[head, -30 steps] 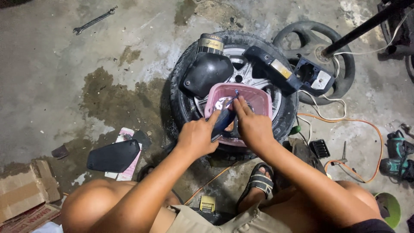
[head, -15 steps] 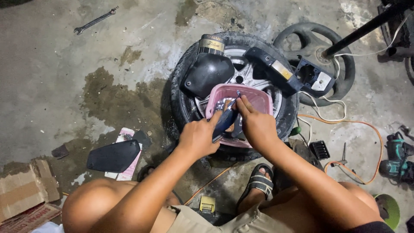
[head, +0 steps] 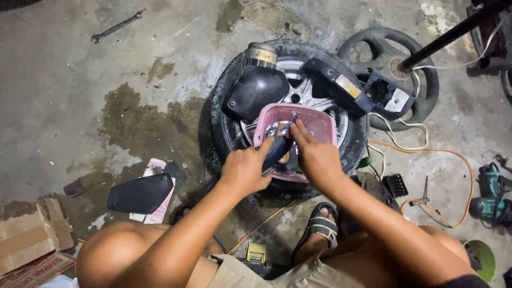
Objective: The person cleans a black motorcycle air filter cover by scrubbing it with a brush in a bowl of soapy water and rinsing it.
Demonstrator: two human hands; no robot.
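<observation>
My left hand (head: 246, 169) grips a dark blue part (head: 276, 150) held over a pink plastic basket (head: 320, 121). My right hand (head: 314, 154) pinches the upper end of that same part with its fingertips, just inside the basket's near rim. The basket rests on a small wheel with a black tyre (head: 224, 114) lying flat on the concrete floor. A black air-filter housing (head: 255, 90) and a dark blue plastic panel (head: 338, 82) lie across the wheel. What lies in the basket is mostly hidden by my hands.
A second bare tyre (head: 429, 90) lies behind, with a black rod (head: 448, 37) across it. A spanner (head: 117, 25) lies far left. A black cover (head: 140, 194) and cardboard (head: 32, 234) sit at left. An orange cable (head: 453, 160) and a teal power drill (head: 490, 194) lie at right.
My hands have shifted only slightly on the blue part over the basket; the right fingers have moved a little along its upper end. Nothing else has moved.
</observation>
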